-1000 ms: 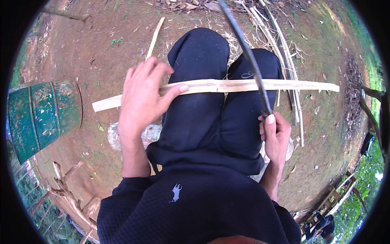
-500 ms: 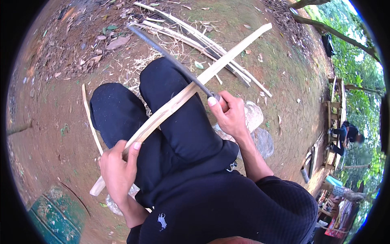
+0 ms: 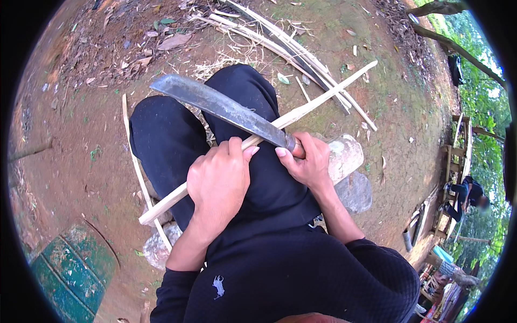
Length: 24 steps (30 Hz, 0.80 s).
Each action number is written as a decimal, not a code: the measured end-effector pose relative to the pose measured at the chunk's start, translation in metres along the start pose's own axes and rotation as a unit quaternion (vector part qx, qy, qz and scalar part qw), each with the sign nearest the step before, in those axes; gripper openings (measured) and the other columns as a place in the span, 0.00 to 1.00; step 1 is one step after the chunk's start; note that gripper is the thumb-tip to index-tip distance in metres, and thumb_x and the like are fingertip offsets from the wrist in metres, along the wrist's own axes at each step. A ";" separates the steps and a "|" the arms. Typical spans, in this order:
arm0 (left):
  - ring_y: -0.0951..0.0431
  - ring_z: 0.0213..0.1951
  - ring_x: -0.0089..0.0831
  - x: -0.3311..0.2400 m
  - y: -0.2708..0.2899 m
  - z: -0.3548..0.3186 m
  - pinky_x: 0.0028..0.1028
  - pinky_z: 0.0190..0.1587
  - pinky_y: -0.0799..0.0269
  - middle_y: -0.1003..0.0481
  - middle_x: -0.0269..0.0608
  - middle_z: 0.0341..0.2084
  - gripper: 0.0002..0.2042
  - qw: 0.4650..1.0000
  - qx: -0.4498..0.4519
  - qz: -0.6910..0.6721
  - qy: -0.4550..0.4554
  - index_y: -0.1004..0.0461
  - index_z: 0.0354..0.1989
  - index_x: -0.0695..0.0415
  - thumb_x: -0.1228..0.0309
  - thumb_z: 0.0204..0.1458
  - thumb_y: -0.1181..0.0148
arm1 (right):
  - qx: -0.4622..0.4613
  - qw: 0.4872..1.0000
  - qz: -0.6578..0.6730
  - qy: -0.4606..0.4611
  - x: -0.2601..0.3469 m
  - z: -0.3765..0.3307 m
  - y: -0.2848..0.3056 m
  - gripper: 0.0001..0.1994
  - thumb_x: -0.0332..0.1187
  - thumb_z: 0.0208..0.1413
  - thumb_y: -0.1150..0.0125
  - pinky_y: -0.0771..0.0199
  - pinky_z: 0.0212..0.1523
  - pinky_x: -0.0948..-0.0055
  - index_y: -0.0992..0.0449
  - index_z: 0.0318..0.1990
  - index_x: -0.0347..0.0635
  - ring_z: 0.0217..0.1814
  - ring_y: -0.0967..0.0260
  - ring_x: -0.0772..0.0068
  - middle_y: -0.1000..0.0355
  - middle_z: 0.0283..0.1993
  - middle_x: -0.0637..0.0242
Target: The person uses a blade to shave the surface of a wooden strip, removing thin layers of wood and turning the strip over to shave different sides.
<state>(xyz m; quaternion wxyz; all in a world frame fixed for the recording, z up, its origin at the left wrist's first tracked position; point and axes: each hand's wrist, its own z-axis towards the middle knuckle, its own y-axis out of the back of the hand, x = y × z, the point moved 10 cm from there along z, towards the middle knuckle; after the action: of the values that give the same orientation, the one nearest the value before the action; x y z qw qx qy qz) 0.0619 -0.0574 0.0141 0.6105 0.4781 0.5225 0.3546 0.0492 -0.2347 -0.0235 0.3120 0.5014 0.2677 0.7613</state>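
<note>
Since half a second ago, the long grey curved steel blade [image 3: 226, 109] has swung across the pale split bamboo strip [image 3: 301, 110] on the knees. Left hand [image 3: 218, 183] clenches the strip; right hand [image 3: 307, 161] grasps the blade's handle beside it. Best shave away from fingers, shallow angle.

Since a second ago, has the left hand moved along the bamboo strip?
Yes. The left hand has slid along the bamboo strip toward the right hand, and now sits over the lap beside the knife.

Bare reddish earth [image 3: 81, 161] lying littered with dry leaves [image 3: 172, 40], green drum [image 3: 70, 269] sitting lower left, trees [image 3: 479, 64] standing in daylight
</note>
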 end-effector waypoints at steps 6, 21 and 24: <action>0.21 0.22 0.31 0.000 -0.005 -0.002 0.31 0.26 0.26 0.26 0.34 0.19 0.15 0.998 -0.032 0.043 -0.025 0.30 0.29 0.53 0.56 0.61 0.40 | 0.020 0.999 -0.024 0.022 -0.002 0.007 -0.009 0.23 0.51 0.52 0.28 0.31 0.21 0.61 0.29 0.27 0.41 0.18 0.31 0.59 0.34 0.18 0.65; 0.23 0.22 0.32 0.000 -0.002 -0.012 0.32 0.25 0.28 0.28 0.34 0.20 0.14 0.995 -0.061 0.073 -0.033 0.30 0.31 0.53 0.57 0.60 0.40 | 0.047 0.958 -0.197 -0.202 -0.105 0.004 0.016 0.24 0.55 0.64 0.41 0.33 0.18 0.63 0.32 0.26 0.44 0.15 0.33 0.66 0.35 0.15 0.67; 0.24 0.22 0.31 -0.005 0.002 -0.011 0.31 0.26 0.29 0.28 0.34 0.20 0.14 0.992 -0.062 0.101 -0.040 0.30 0.30 0.53 0.57 0.60 0.39 | 0.005 0.943 -0.243 -0.226 -0.143 0.002 0.034 0.26 0.55 0.66 0.45 0.36 0.16 0.66 0.33 0.23 0.45 0.14 0.36 0.72 0.35 0.15 0.69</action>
<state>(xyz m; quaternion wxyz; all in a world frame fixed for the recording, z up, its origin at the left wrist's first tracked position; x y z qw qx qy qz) 0.0498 -0.0593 0.0176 0.6204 0.5034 0.4240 0.4265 0.0878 -0.3638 -0.0834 0.5372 0.5815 0.3073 0.5281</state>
